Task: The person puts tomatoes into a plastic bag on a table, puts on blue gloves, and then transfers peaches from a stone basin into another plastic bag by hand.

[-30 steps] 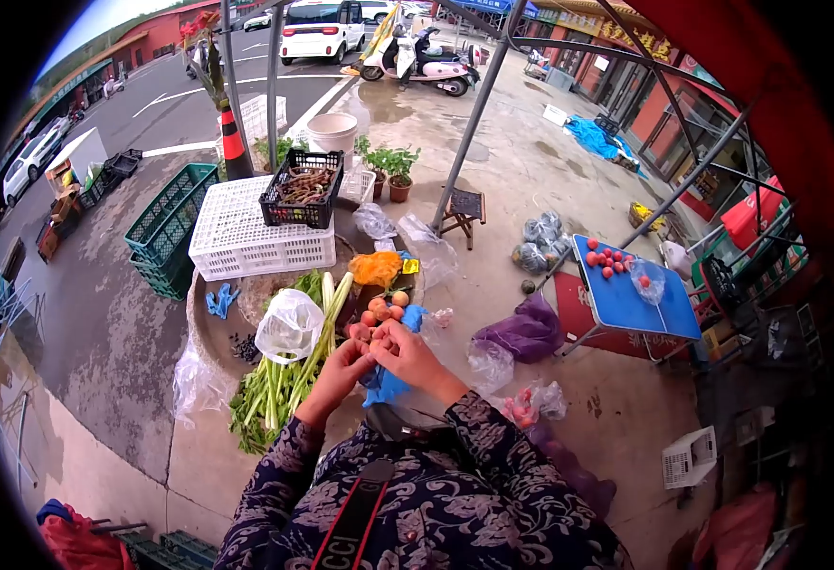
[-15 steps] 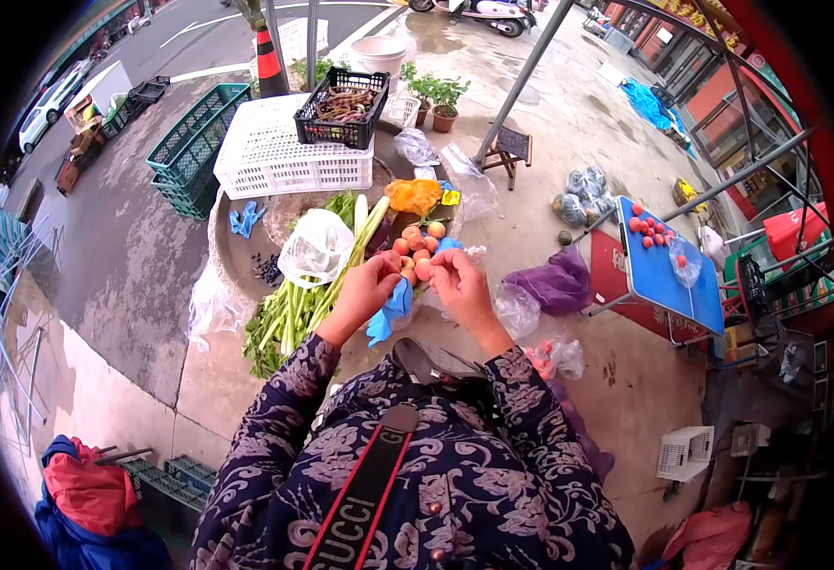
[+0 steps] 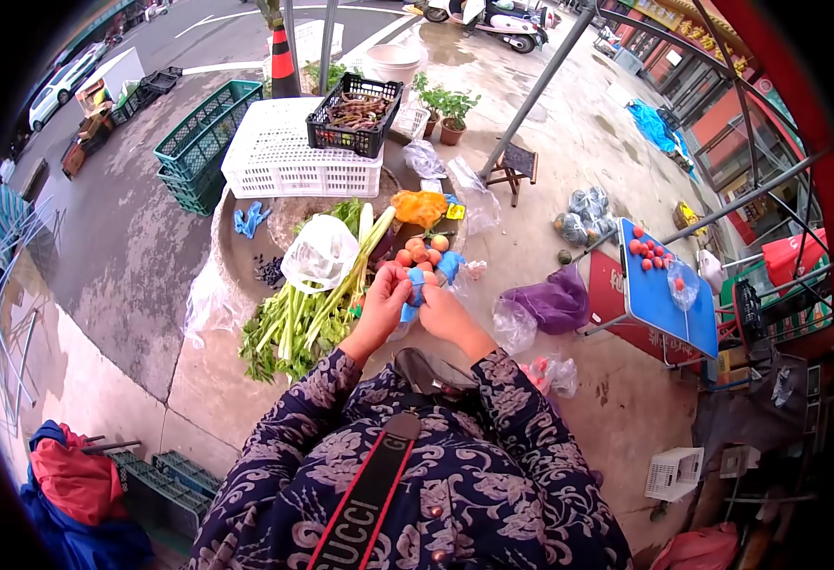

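Note:
My left hand (image 3: 383,302) and my right hand (image 3: 447,313) are close together in front of me, fingers pinched. Between them I hold a thin blue glove (image 3: 416,283), part of it hanging below the fingers. Just beyond lies a small pile of peaches (image 3: 417,253), with another blue piece (image 3: 451,266) at its right side. To the left, a bunch of celery (image 3: 293,328) lies under a clear plastic bag (image 3: 320,253). An orange bag (image 3: 419,208) sits behind the peaches.
A white crate (image 3: 303,176) carries a black crate (image 3: 355,114) of brownish stalks. Green crates (image 3: 208,133) stand left. Another blue glove (image 3: 251,219) lies by dark berries. On the right are a purple bag (image 3: 552,302), a folding stool (image 3: 514,169) and a blue table (image 3: 664,294) with red fruit.
My hands have come closer together. The glove, which hung from my left hand, is now stretched between both hands. The view has shifted slightly.

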Action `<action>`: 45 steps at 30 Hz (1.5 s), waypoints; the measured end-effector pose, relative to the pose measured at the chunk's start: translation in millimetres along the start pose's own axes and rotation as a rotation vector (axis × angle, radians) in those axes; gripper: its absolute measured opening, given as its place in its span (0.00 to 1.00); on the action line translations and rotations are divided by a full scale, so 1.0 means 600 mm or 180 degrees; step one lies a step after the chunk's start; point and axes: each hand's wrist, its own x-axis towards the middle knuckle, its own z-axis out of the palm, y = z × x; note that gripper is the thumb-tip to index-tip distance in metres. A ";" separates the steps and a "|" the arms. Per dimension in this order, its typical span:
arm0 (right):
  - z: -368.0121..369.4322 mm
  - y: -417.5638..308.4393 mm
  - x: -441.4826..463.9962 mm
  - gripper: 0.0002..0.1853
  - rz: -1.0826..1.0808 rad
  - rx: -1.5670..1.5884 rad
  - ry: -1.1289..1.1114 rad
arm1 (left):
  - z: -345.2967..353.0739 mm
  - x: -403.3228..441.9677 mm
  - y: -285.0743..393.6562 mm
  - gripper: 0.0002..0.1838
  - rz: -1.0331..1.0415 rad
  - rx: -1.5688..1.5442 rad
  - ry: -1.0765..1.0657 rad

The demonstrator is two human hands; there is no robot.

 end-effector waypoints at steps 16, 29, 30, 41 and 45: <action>0.054 0.019 0.015 0.41 -0.0143 0.2976 0.0390 | 0.038 0.037 -0.019 0.07 0.0323 0.0897 0.0613; 0.021 0.051 0.069 0.23 0.0206 0.3572 0.1371 | 0.059 0.024 -0.011 0.06 -0.0194 -0.0461 0.0470; 0.019 0.034 0.065 0.22 0.0158 0.3514 0.1370 | 0.056 0.028 0.003 0.07 -0.0216 -0.0619 0.0544; 0.042 0.099 0.121 0.17 -0.0170 0.5762 -0.0689 | 0.107 -0.029 0.048 0.05 0.0966 0.2535 -0.0037; 0.084 0.104 0.104 0.21 -0.0567 0.4803 0.0427 | 0.116 -0.031 0.020 0.05 0.0919 0.2445 -0.0080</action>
